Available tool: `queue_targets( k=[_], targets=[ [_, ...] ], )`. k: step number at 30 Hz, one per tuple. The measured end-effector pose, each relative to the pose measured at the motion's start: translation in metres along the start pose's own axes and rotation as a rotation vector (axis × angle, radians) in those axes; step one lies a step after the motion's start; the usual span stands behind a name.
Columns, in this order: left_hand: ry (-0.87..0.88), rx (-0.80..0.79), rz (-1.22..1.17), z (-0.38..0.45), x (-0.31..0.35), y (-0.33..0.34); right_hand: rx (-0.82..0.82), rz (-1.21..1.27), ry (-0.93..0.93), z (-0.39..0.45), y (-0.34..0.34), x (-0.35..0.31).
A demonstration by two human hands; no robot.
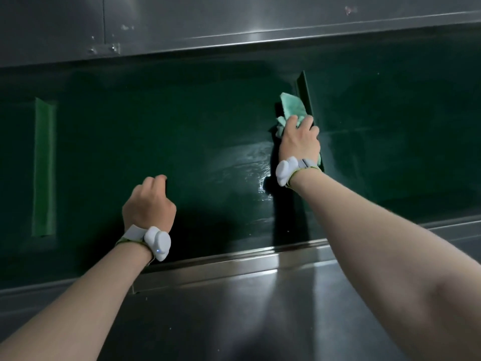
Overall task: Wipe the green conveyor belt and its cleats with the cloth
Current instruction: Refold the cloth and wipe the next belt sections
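Head view: the right hand [299,140] has its grip clamped on a light green cloth [292,110], pressing it against the upright cleat [307,100] on the green conveyor belt [169,131]. Left hand [149,204] rests curled on the belt, holding nothing. Another cleat [44,165] lies far left. Steel frame [234,261] borders the near edge.
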State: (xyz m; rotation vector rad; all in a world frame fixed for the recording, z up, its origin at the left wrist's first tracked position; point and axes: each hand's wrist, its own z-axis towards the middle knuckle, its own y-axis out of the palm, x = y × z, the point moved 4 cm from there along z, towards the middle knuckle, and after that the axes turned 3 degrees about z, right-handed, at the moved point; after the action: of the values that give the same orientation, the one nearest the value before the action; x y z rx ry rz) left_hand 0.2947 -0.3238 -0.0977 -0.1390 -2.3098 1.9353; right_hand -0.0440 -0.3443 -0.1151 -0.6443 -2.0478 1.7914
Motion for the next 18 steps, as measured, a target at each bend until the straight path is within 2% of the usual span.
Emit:
queue_targets(
  k=[4, 9, 13, 18],
  targets=[
    [0.015, -0.022, -0.002, 0.008, 0.002, -0.004, 0.020, 0.026, -0.055, -0.071, 0.001, 0.018],
    [0.078, -0.045, 0.092, 0.020, 0.006, -0.009, -0.037, 0.039, -0.129, -0.157, 0.021, 0.040],
    [0.132, 0.014, 0.115, 0.038, 0.000, -0.007, 0.002, 0.051, -0.084, -0.111, 0.019, 0.028],
    [0.078, 0.049, 0.083, 0.067, -0.016, 0.001, 0.048, 0.012, -0.009, 0.026, 0.004, -0.010]
  ],
)
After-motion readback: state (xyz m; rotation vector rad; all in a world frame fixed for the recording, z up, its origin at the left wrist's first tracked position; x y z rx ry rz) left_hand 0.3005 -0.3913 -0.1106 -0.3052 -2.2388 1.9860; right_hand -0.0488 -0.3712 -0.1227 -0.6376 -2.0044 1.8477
